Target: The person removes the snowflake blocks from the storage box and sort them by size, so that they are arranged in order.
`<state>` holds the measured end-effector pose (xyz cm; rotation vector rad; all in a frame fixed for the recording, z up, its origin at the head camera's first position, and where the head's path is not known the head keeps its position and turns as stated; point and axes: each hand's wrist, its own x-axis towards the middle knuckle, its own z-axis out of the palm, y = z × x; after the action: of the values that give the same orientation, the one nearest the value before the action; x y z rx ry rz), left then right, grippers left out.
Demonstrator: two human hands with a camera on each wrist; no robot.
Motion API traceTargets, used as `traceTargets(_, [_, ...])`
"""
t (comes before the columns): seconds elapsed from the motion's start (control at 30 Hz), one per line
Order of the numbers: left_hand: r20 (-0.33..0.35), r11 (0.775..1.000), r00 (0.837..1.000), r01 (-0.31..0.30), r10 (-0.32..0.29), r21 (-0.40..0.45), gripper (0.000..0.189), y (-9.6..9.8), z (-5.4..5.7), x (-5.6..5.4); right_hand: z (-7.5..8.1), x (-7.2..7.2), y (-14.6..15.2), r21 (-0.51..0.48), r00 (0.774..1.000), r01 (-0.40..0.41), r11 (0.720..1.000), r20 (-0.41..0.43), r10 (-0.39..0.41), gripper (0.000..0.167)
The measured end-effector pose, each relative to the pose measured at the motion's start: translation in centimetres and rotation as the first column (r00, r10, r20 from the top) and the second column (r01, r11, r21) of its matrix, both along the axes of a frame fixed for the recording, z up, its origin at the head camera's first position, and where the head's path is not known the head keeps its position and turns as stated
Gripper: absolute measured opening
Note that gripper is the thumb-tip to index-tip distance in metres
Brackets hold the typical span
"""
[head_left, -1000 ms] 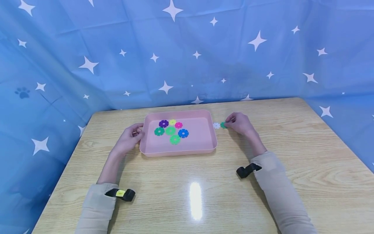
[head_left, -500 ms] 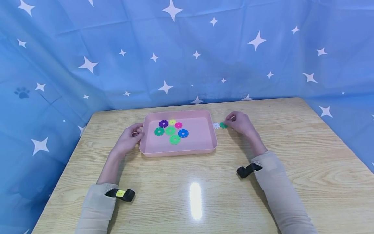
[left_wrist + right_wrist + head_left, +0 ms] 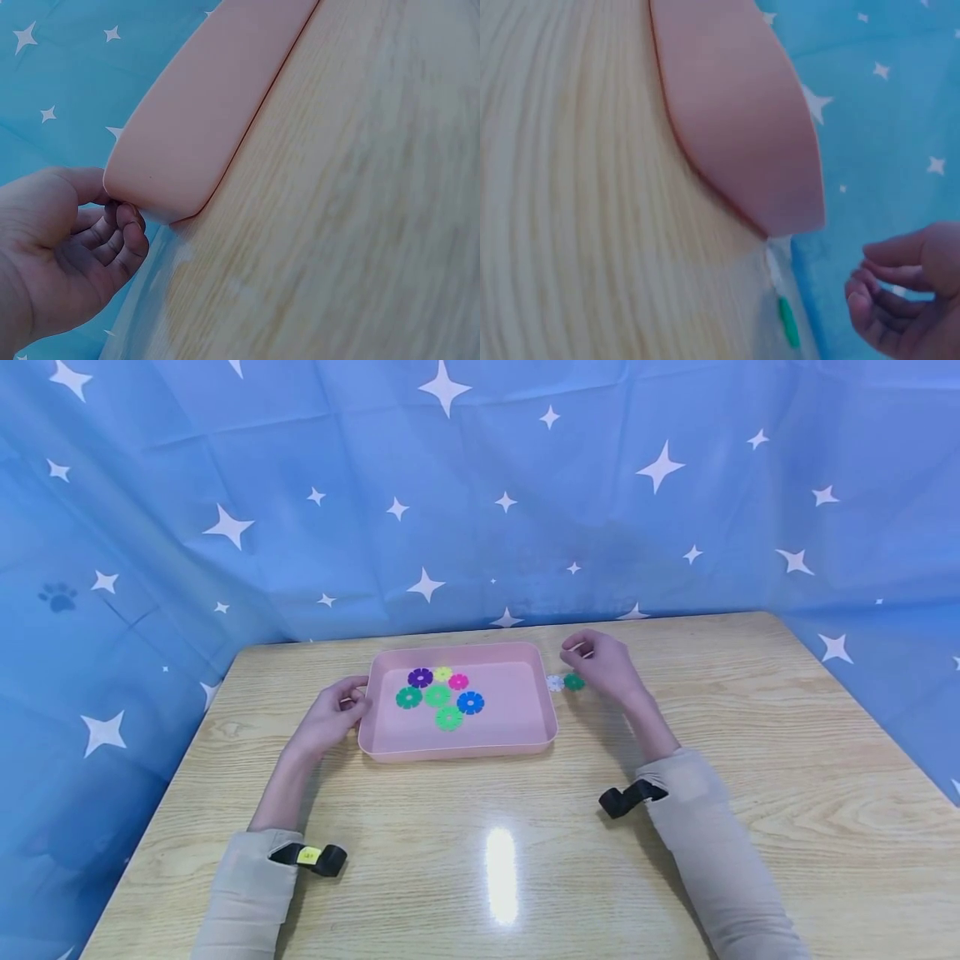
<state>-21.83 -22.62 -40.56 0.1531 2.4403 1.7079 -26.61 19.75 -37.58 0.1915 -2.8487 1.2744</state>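
A shallow pink tray point(image 3: 517, 710) lies on the table with several notched plastic discs in it, among them a purple disc point(image 3: 420, 677) and a blue disc point(image 3: 470, 702). My left hand point(image 3: 333, 714) grips the tray's left wall; in the left wrist view its thumb is against the tray's rim and the other fingers are curled at the corner. Right of the tray, a white notched disc point(image 3: 555, 682) and a dark green notched disc point(image 3: 574, 682) lie side by side on the wood. Above these two hovers my right hand point(image 3: 603, 667), empty, fingers loosely bent.
The wooden table point(image 3: 420, 843) has its back edge just behind the tray. A blue star-patterned curtain point(image 3: 480, 510) hangs behind and at the sides. A black wrist camera point(image 3: 633, 797) sits on the right sleeve, another point(image 3: 318, 860) on the left.
My right hand has let go of the dark green disc, leaving it beside the white one, and has moved up and slightly left. The left hand and the tray have stayed put.
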Motion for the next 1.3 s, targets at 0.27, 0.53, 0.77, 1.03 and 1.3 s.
traceTargets(0.27, [-0.001,1.000,1.000,0.005,-0.005,-0.003,0.049,-0.1,-0.3,-0.1,0.8,0.0,-2.8,-0.008,0.990,-0.100,0.995,-0.104,0.098,0.023])
traceTargets(0.53, [-0.005,1.000,1.000,0.001,-0.001,-0.004,0.048,-0.1,-0.1,-0.1,1.0,-0.6,-6.0,0.030,0.969,-0.203,0.979,-0.134,0.206,0.022])
traceTargets(0.77, [0.001,1.000,1.000,-0.004,0.004,-0.004,0.048,0.0,-0.2,-0.2,0.6,-1.1,-8.0,0.016,0.962,-0.261,0.965,-0.083,0.262,0.023])
traceTargets(1.03, [0.001,1.000,1.000,0.001,-0.001,0.007,0.046,-0.2,-0.5,-0.4,0.1,-1.0,-10.2,0.013,0.960,-0.280,0.960,0.007,0.280,0.028])
traceTargets(1.3, [0.002,1.000,1.000,-0.003,0.003,0.001,0.047,-0.1,-0.4,-0.2,-0.5,-0.8,-12.6,0.074,0.962,-0.262,0.962,0.099,0.255,0.029])
